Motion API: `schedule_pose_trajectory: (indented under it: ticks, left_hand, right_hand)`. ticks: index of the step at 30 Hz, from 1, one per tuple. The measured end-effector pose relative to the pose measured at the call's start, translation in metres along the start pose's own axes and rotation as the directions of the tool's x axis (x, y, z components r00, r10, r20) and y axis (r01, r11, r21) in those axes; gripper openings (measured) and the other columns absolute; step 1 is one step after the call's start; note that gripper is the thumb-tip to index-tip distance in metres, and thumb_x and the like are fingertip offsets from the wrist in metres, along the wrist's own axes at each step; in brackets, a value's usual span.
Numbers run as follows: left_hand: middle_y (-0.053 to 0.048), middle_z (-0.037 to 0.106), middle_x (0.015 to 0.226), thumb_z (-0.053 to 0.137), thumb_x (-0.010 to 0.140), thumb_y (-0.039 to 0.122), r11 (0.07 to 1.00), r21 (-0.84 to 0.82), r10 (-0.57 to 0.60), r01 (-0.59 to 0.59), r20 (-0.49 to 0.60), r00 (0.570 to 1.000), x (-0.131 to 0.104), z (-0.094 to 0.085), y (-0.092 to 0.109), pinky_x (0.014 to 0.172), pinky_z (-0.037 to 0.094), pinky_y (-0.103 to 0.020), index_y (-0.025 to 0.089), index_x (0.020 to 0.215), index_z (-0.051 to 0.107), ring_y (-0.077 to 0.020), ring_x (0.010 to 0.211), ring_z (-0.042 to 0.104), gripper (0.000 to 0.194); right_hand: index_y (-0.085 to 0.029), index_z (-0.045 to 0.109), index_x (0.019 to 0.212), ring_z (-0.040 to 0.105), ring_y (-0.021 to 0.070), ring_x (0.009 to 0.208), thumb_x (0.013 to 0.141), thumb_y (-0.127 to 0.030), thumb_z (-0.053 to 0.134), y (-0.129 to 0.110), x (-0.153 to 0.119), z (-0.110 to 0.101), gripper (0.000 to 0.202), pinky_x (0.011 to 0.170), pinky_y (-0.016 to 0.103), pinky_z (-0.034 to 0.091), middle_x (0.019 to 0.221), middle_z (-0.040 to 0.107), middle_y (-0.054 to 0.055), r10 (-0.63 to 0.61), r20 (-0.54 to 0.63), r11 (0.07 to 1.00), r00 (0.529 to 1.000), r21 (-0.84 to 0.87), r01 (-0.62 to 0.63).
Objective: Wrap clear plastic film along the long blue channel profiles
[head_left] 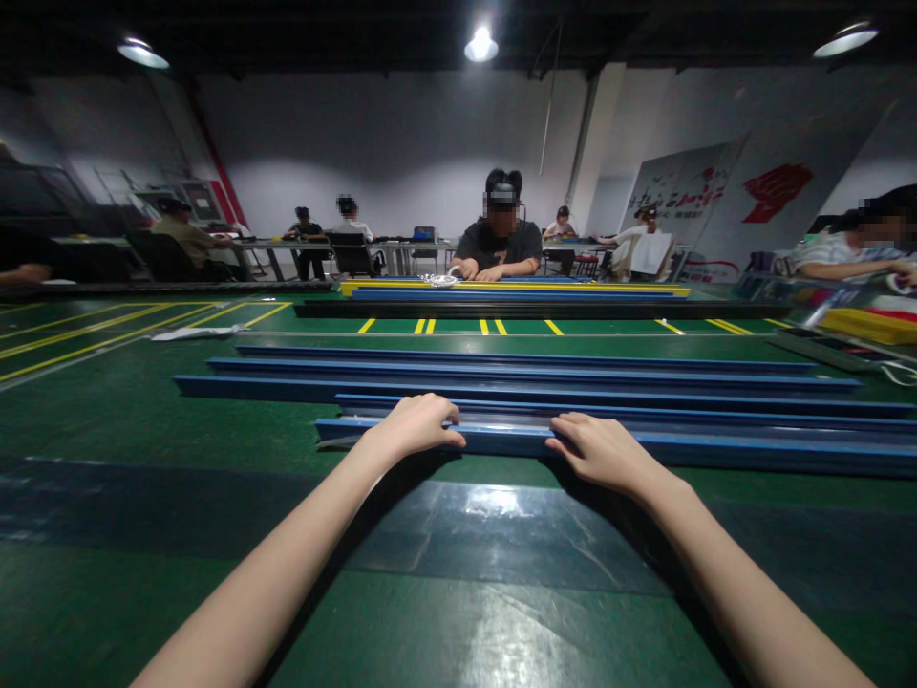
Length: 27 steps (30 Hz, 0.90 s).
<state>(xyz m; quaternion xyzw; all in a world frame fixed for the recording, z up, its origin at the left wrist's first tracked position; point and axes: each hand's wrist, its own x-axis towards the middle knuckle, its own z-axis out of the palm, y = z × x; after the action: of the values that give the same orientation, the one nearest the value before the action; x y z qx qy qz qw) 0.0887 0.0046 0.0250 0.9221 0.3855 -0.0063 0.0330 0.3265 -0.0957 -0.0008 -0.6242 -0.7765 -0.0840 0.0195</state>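
Observation:
A long blue channel strip [505, 441] with raised edges lies across the table right in front of me. My left hand [421, 423] grips it towards its left end, with the fingers over the far edge and the thumb at the near edge. Farther right, my right hand [596, 446] is closed on the same strip in a similar way, fingers bent over it. The strip's right end runs towards the frame's right edge. Just behind the hands, several more blue strips [501, 368] lie roughly parallel to it.
A clear plastic sheet [494, 535] stretches across the green table [215, 440] nearer to me. Beyond the strips lie a black strip [530, 311] and a yellow strip [637, 290]. A co-worker [500, 239] sits opposite, and yellow bins [870, 325] stand at the right.

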Motion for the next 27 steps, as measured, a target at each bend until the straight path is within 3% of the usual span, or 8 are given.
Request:
schedule_pose_trajectory:
  ticks: [14,27]
  left_hand:
    - [-0.002,0.062,0.099,0.056,0.069,0.047,0.997,-0.007,0.082,-0.083,-0.062,0.995,0.001,0.003,-0.004,0.066,0.040,-0.023,0.023,0.090,0.059,-0.0202,0.091,0.056,0.032]
    - [-0.004,0.062,0.098,0.055,0.070,0.048,0.999,0.008,0.049,-0.049,-0.050,0.998,-0.002,0.000,-0.003,0.068,0.040,-0.024,0.022,0.093,0.059,-0.0212,0.091,0.056,0.035]
  right_hand:
    - [-0.017,0.055,0.099,0.052,0.0197,0.093,0.085,-0.031,0.033,0.000,0.000,0.001,0.030,0.074,0.028,0.038,0.101,0.058,0.010,-0.037,-0.057,0.997,0.998,0.073,0.041]
    - [-0.016,0.054,0.103,0.052,0.0202,0.097,0.085,-0.034,0.035,-0.011,0.005,0.005,0.032,0.077,0.030,0.040,0.103,0.058,0.012,-0.063,-0.066,0.991,0.996,0.117,0.070]
